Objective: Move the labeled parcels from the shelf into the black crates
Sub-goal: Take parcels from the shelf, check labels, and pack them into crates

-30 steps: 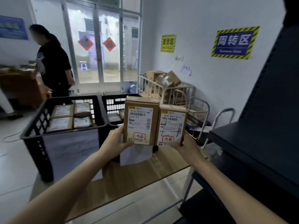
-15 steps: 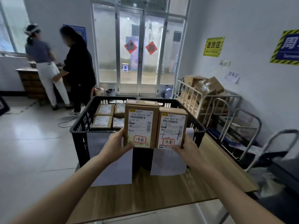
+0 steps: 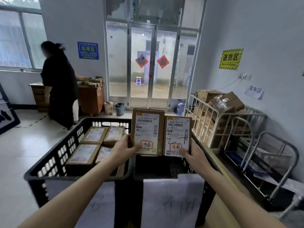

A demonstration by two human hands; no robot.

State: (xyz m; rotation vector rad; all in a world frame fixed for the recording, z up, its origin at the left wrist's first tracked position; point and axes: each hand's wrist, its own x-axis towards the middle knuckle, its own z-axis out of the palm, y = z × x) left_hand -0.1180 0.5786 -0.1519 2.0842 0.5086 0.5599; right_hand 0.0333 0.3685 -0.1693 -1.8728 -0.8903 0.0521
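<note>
Two brown labeled parcels stand upright side by side over the crates. My left hand [image 3: 122, 149] grips the bigger left parcel [image 3: 148, 130] at its lower left edge. My right hand [image 3: 195, 153] holds the right parcel [image 3: 177, 135] at its lower right corner. Both parcels carry white labels with red-boxed handwriting. Below them is the right black crate [image 3: 166, 168], its inside dark. The left black crate [image 3: 54, 155] holds several labeled parcels [image 3: 94, 134] lying flat. A white paper sign [image 3: 172, 201] hangs on each crate's front.
The crates stand on a wooden table [image 3: 220, 209]. A metal cage cart [image 3: 213, 122] with cardboard boxes stands to the right, with trolley frames [image 3: 263, 153] beside it. A person in black [image 3: 59, 84] stands at a wooden desk far left. Glass doors are behind.
My view has swung left and come closer to the crates. Both parcels, held in my hands, now hang over the right crate. The dark shelf has left the view.
</note>
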